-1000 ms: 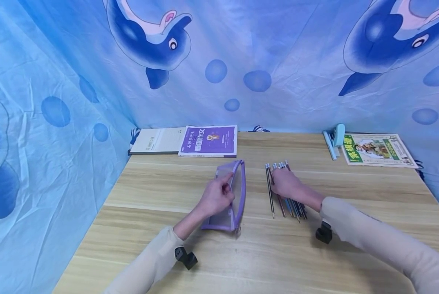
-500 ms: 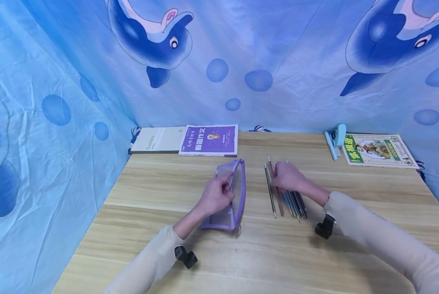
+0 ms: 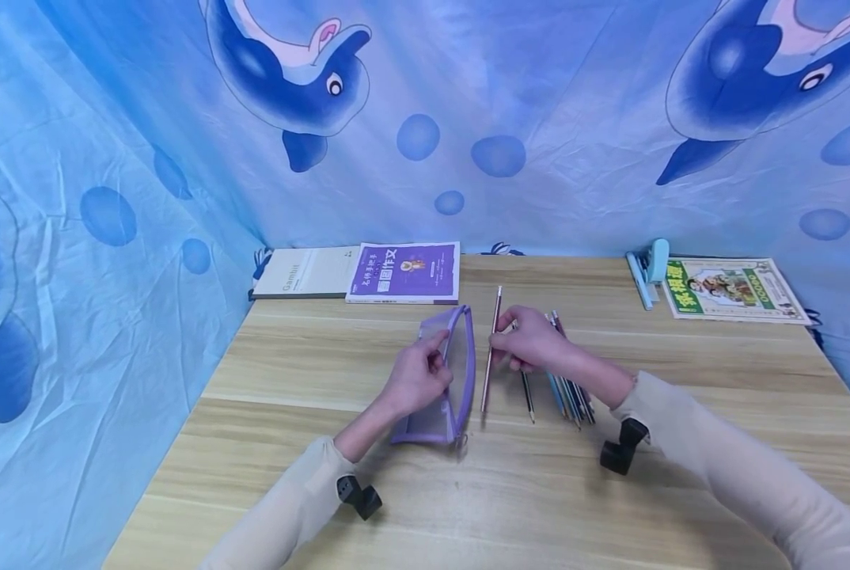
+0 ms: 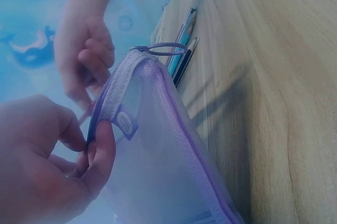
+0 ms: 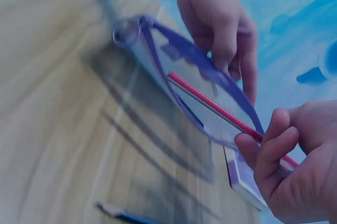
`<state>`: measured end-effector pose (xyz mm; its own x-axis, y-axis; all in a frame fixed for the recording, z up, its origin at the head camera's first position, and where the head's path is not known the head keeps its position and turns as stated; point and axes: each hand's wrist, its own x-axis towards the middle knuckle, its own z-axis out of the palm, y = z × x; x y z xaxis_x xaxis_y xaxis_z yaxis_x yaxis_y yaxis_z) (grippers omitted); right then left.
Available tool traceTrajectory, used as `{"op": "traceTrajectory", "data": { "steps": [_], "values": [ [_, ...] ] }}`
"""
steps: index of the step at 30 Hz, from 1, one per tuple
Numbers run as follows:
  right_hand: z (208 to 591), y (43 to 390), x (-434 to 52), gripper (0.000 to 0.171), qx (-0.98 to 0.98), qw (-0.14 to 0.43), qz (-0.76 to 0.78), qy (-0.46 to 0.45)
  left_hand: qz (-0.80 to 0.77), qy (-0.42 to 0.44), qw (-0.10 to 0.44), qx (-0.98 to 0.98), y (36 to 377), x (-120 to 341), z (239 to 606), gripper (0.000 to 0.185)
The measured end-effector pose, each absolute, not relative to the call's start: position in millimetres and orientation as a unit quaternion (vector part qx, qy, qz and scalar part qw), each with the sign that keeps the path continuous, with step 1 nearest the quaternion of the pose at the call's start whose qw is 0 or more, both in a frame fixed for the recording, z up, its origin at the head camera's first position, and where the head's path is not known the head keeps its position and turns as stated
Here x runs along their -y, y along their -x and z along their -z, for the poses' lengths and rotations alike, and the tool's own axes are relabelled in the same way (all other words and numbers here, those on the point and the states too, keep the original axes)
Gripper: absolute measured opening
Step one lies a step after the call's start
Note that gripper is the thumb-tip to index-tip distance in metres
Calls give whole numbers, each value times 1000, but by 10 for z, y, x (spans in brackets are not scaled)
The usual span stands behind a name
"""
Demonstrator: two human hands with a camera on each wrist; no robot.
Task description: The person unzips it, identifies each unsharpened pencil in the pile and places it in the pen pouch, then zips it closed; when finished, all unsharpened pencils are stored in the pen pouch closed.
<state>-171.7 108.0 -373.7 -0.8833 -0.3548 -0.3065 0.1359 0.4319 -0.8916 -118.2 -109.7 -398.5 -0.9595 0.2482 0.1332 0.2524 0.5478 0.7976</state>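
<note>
Pencil (image 3: 491, 348), red, has left the row of pencils (image 3: 567, 392) on the surface; right hand (image 3: 532, 342) fingers pinch it beside the purple mesh pouch (image 3: 461, 372), whose rim the left hand (image 3: 418, 380) still grips open.

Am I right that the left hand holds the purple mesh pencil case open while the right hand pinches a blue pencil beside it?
Not quite: the pencil that the right hand pinches is red, not blue, as the right wrist view shows. The rest stands: the left hand holds the purple mesh pencil case open, with the pencil beside its opening.
</note>
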Motion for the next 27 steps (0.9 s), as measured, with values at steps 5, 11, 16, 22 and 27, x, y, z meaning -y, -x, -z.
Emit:
{"op": "traceTrajectory", "data": {
  "steps": [5,11,16,22,27],
  "values": [
    [3736,1633,-935,24,-799,224,553,77,450,146,18,881,1198,1095,3992,66],
    [3785,1540,-786,21,-795,229,555,85,453,158,27,877,1206,1086,3982,66],
    [3822,1497,-723,18,-791,244,555,81,456,154,19,877,1205,1085,3983,66],
    [3832,1498,-699,18,-790,250,555,80,459,152,18,875,1198,1081,3982,65],
    [3852,1529,-700,11,-793,256,547,82,459,154,28,875,1192,1066,3977,64]
  ]
}}
